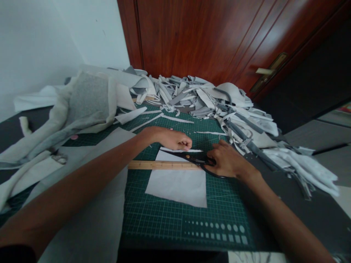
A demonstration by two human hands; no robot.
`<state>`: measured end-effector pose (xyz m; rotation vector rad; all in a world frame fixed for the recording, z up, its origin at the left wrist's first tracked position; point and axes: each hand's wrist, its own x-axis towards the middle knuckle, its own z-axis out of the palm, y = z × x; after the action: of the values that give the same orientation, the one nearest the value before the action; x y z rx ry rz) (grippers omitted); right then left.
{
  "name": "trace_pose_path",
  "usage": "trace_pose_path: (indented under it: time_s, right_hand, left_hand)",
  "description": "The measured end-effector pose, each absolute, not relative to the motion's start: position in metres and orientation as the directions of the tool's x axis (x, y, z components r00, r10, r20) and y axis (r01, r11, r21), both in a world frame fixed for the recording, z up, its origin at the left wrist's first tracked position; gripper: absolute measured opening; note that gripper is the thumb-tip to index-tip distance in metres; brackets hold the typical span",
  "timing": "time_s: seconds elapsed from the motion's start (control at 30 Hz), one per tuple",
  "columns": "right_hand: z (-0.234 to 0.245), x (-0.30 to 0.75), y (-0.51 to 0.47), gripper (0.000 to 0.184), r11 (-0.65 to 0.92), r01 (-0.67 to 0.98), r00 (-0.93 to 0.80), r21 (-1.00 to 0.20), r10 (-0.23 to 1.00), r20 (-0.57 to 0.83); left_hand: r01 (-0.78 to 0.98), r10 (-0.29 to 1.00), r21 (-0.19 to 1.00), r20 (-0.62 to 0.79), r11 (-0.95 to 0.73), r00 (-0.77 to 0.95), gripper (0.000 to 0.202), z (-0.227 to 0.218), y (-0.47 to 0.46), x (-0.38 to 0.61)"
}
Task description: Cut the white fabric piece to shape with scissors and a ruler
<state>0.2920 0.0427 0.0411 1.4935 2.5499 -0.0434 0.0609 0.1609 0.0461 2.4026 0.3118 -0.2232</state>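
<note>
My right hand grips black scissors whose blades point left across the top edge of a white fabric piece. My left hand pinches a thin white fabric strip just above the blades. A wooden ruler lies across the white piece, below the scissors. All of it rests on a green cutting mat.
A heap of grey and white fabric offcuts covers the far and right side of the table. Folded grey fabric lies at the left, with a large grey sheet near me. A dark wooden door stands behind.
</note>
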Motion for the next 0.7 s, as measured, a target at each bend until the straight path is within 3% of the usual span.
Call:
trace_pose_path:
  time_s: [0.7]
  right_hand:
    - [0.036,0.2987,0.0476,0.036,0.524,0.851,-0.514,0.029,0.843,-0.162]
  left_hand:
    - [0.293,0.184,0.59,-0.239,-0.752,0.953,0.015,0.0443,0.1627,0.0597]
